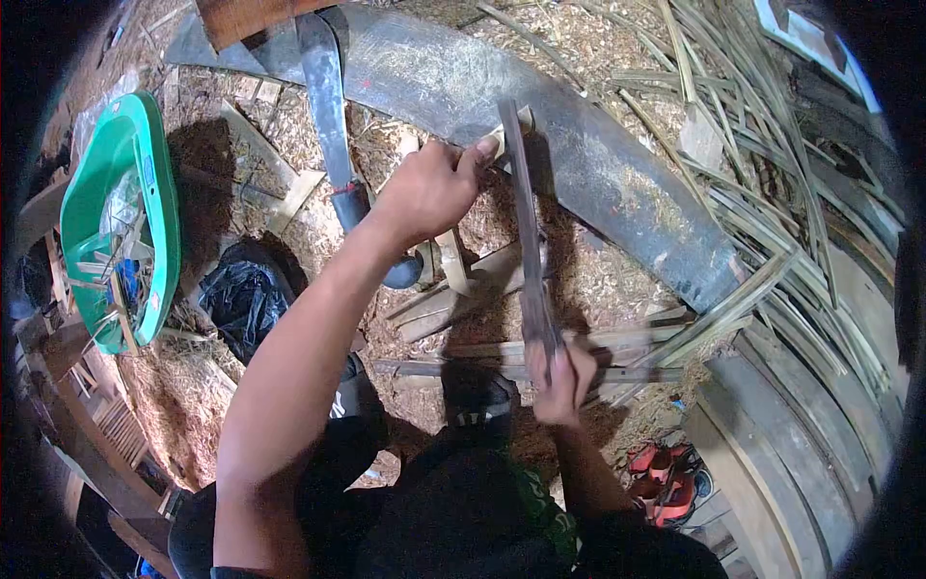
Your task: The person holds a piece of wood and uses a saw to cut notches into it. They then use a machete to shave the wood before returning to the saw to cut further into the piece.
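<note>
One small pale wood piece (pixel 526 120) sits just past 12 o'clock, pinched between my left hand's (pixel 429 191) thumb and fingers. A long dark blade (pixel 527 217) crosses it, my right hand (pixel 561 378) closed around the near end, around 4 or 5. Grey board (pixel 598 164) arcs behind, big knife (pixel 326 106) at 11, green tub (pixel 160 207) past 9, loose strips (pixel 762 145) at 2, lol.

Wood shavings (pixel 603 275) cover the ground (pale and curled, mostly), a long grey plank (pixel 617 183) lying across them; bundled strips (pixel 762 135) crowd the far right, and boards (pixel 772 463) lie near right.
</note>
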A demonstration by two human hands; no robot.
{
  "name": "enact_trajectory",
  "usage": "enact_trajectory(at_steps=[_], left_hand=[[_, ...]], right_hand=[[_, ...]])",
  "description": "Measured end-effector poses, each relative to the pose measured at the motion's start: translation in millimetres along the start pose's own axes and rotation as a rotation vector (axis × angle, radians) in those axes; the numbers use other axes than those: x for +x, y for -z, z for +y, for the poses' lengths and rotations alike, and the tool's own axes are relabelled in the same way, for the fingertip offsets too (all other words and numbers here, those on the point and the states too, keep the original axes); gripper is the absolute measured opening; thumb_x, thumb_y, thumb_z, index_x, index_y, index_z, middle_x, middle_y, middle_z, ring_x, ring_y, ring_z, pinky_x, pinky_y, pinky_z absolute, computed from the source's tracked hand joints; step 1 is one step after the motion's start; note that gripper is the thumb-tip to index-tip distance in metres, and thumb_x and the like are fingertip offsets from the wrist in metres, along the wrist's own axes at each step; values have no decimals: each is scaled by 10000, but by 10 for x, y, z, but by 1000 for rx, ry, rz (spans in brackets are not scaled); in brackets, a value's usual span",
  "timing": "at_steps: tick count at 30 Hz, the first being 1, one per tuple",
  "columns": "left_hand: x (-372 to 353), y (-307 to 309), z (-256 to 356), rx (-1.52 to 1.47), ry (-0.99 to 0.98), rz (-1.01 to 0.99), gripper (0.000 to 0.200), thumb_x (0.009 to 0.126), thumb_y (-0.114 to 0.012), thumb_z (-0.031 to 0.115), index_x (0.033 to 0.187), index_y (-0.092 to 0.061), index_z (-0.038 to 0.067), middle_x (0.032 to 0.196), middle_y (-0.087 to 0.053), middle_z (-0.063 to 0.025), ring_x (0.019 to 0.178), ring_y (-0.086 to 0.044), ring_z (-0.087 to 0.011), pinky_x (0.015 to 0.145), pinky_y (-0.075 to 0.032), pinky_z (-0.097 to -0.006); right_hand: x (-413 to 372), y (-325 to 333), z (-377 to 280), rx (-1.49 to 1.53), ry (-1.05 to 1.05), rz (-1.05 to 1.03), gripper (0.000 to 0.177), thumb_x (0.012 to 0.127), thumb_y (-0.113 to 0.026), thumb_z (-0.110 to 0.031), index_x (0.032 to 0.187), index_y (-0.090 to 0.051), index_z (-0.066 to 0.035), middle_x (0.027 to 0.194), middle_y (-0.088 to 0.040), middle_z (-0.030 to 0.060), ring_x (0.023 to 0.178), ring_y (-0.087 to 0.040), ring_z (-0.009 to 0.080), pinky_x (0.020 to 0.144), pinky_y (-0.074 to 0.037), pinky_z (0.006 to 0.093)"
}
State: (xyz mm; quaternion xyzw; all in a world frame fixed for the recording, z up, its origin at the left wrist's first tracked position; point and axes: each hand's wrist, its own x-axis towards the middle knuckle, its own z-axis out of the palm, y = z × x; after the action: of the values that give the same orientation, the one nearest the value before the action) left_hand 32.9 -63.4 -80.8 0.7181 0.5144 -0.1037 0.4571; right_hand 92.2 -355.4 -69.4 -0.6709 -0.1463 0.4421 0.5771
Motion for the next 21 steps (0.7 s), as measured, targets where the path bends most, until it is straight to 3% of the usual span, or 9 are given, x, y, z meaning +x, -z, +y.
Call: enact_trajectory(at_steps=[1, 3, 5, 7, 10, 13, 15, 17, 21], left_hand=[[13, 3, 9, 18, -24, 27, 785, 1042, -457, 605, 853, -687, -121, 728, -657, -284, 782, -697, -400, 808, -508, -495], [15, -1, -8, 58, 1, 2, 774, 1046, -457, 598, 853, -690, -115, 725, -656, -281, 794, -708, -390, 813, -509, -495], [40, -3, -23, -35, 8, -49, 783, 1044, -453, 607, 850, -687, -115, 725, -654, -287, 786, -707, -381, 811, -508, -503], [20, 1, -10, 11, -27, -15, 782, 1047, -452, 603, 839, -685, -114, 705, -650, -275, 757, -695, -363, 788, -505, -502], [27, -3, -21, -44, -19, -25, 769, 1053, -454, 586, 827, -682, -112, 693, -645, -266, 726, -674, -353, 757, -497, -498], [11, 4, -14, 19, 6, -21, 760, 1055, -456, 580, 848, -693, -111, 703, -654, -263, 735, -682, -352, 761, -502, -495], [53, -17, -46, -7, -5, -24, 775, 1044, -460, 603, 850, -693, -110, 713, -653, -275, 750, -689, -360, 786, -510, -500], [66, -47, -97, -8, -16, 28, 774, 1046, -455, 604, 854, -703, -105, 707, -657, -261, 757, -691, -350, 790, -513, -494], [100, -22, -76, 21, 13, -19, 760, 1054, -450, 592, 891, -716, -100, 707, -669, -236, 760, -692, -337, 782, -510, -477]], right_hand=[[46, 46, 35, 0, 6, -3, 432, 1003, -509, -310, 688, -516, -16, 574, -464, 1, 507, -450, 107, 477, -296, 292], [103, 114, 95, -55, 237, -146, 441, 1062, -487, -295, 703, -478, -40, 619, -497, 19, 532, -465, 96, 475, -315, 256], [502, -49, -47, -86, 85, -104, 446, 1070, -490, -295, 704, -465, -41, 651, -507, 20, 542, -460, 97, 521, -342, 253], [603, -80, 90, -43, 101, -95, 483, 1004, -511, -400, 715, -540, -14, 583, -439, 2, 523, -434, 119, 491, -297, 316], [33, 48, 29, -35, 54, -13, 475, 1006, -502, -386, 714, -538, -14, 581, -444, 3, 520, -438, 122, 488, -296, 314], [132, 3, -40, -100, 117, -54, 467, 1010, -486, -373, 718, -542, -13, 582, -455, 5, 520, -445, 130, 489, -304, 319], [598, -123, -7, -171, 207, -90, 438, 1013, -488, -326, 717, -546, -9, 589, -479, 8, 507, -450, 131, 488, -326, 326], [607, -169, 64, -88, 135, -90, 443, 1020, -488, -331, 720, -550, -10, 590, -482, 1, 510, -450, 127, 487, -325, 322], [38, 24, 178, -228, 200, 70, 441, 1021, -499, -333, 712, -541, -22, 593, -475, -5, 522, -448, 121, 487, -312, 315]])
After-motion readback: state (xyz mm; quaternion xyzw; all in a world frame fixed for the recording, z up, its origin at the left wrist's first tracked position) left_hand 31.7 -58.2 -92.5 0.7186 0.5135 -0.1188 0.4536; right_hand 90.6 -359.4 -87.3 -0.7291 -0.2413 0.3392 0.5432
